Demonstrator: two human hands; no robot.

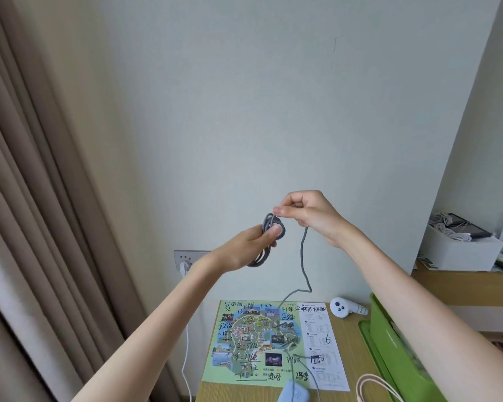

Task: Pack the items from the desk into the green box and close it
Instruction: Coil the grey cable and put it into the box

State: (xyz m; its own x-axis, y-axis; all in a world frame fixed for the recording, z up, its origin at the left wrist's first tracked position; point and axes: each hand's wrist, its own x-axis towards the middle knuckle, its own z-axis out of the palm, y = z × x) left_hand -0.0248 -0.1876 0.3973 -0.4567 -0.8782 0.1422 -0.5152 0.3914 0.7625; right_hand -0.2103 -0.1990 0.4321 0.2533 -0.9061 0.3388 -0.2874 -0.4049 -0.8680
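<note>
Both my hands are raised in front of the wall, above the desk. My left hand (246, 246) is shut on a small coil of grey cable (269, 240). My right hand (308, 214) pinches the same cable just beside the coil. The loose end hangs down from that hand to the desk, running over a map sheet (244, 340) to a light blue device (292, 394) at the bottom edge. The green box (389, 343) stands open at the desk's right side, partly hidden by my right forearm.
A white controller (344, 307) lies behind the map. A pinkish cable loop (372, 387) lies near the box. A white plug and cord (185, 266) hang from a wall socket. Curtains hang at the left. A white box with cords (459, 250) stands on a shelf at right.
</note>
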